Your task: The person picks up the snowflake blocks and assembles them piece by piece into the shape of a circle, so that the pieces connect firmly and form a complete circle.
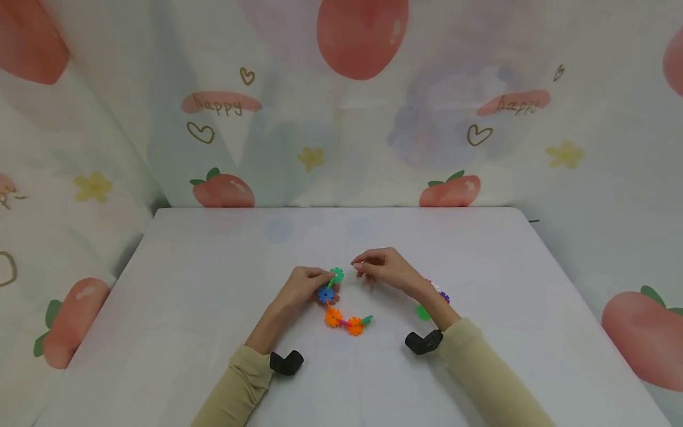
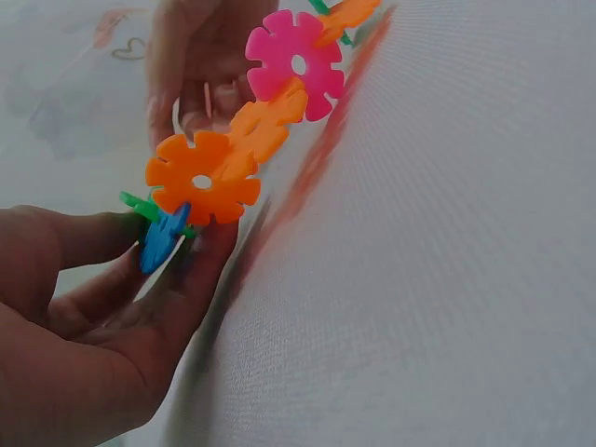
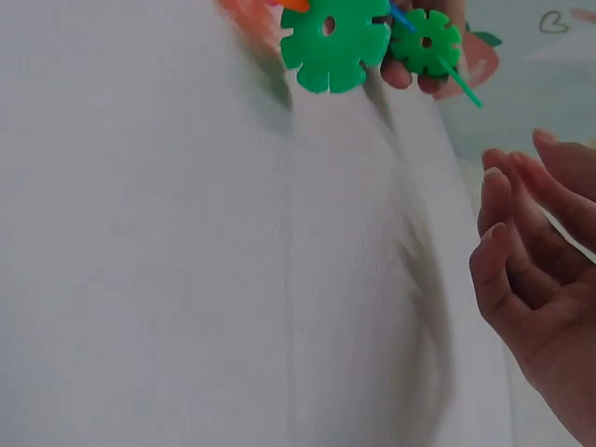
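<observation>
My left hand point(image 1: 301, 287) pinches one end of a curved chain of plastic snowflake discs. A green disc point(image 1: 337, 274) and a blue disc point(image 1: 326, 294) are beside its fingertips. From there the chain bends toward the front through orange discs point(image 1: 333, 317), with a pink disc point(image 2: 270, 42) between them, to a green disc point(image 3: 326, 60) at the far end. My right hand point(image 1: 388, 271) hovers just right of the upper green disc, apart from it. Its fingers point(image 3: 494, 200) are loosely bent, and nothing shows between them.
Several loose discs, among them a green one point(image 1: 423, 312) and a purple one point(image 1: 444, 296), lie by the right forearm, partly hidden by it. A white cloth point(image 1: 213, 237) covers the table. Black wrist cameras point(image 1: 286, 363) are on both wrists. Printed curtains point(image 1: 341, 136) hang behind.
</observation>
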`<state>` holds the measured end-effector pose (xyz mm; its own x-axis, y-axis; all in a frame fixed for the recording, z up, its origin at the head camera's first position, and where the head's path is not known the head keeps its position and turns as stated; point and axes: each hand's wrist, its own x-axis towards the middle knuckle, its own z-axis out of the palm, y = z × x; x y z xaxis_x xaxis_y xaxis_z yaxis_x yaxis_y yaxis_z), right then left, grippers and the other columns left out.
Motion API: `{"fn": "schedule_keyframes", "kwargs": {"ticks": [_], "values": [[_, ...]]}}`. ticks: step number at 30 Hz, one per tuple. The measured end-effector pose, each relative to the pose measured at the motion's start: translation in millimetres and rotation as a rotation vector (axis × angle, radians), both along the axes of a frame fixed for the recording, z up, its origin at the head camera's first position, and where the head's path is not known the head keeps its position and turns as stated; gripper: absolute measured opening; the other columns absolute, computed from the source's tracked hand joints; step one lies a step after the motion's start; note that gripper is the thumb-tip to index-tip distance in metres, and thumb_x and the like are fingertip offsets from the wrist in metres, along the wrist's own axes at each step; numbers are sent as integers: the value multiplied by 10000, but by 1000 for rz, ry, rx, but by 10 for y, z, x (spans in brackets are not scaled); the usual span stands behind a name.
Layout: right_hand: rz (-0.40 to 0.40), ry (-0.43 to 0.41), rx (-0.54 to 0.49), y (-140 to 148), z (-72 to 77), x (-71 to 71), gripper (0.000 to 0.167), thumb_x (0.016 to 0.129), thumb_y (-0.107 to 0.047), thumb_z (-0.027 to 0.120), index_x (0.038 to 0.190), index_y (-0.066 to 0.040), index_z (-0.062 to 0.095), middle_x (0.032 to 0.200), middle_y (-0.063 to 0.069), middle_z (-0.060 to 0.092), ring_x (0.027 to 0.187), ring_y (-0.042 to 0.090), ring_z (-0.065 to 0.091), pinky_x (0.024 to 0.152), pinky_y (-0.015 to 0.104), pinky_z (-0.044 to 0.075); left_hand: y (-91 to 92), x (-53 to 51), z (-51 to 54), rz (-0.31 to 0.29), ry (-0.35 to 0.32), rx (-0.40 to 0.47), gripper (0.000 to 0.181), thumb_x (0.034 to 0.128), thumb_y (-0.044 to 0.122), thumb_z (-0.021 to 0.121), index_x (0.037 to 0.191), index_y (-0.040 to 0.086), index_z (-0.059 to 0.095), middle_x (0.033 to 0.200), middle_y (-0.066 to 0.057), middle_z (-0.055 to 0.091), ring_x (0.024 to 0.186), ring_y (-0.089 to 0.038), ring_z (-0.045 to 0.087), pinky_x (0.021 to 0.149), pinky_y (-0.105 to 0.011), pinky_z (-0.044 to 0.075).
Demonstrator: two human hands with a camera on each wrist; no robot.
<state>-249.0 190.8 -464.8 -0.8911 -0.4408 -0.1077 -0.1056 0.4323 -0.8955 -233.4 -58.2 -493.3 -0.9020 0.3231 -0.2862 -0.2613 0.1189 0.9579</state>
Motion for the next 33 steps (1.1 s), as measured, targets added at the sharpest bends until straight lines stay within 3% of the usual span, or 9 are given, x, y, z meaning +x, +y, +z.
{"fn": "schedule_keyframes", "kwargs": {"ticks": [10, 18, 25, 33], "values": [[-45, 50, 89, 481, 0, 186, 240, 1024, -160, 633, 1180, 2, 718, 996, 149, 742, 837, 294, 669, 736, 326, 588, -39, -21, 39, 4, -12, -36, 289, 999, 165, 672, 1120, -89, 740, 971, -145, 763, 709, -90, 720, 694, -199, 570], [-136, 112, 235, 805, 27, 368, 182, 986, -135, 680, 1126, -40, 746, 973, 95, 746, 791, 227, 651, 676, 264, 550, -51, -14, 37, -6, -17, -20, 293, 999, 157, 664, 1127, -101, 720, 977, -133, 759, 717, -95, 724, 701, -197, 566], [-234, 200, 358, 998, -18, 413, 168, 933, -73, 713, 1094, -28, 727, 938, 81, 699, 792, 170, 648, 642, 224, 534, -68, -19, 34, -15, -21, -3, 301, 1001, 132, 653, 1149, -127, 699, 982, -121, 760, 736, -89, 728, 722, -191, 568], [-207, 118, 460, 1111, 7, 441, 325, 877, -147, 792, 1119, 40, 681, 1033, 155, 662, 855, 220, 608, 681, 280, 538, -62, -23, 40, -24, -31, -11, 310, 1010, 125, 638, 1181, -129, 688, 1019, -151, 763, 750, -95, 737, 731, -199, 577]]}}
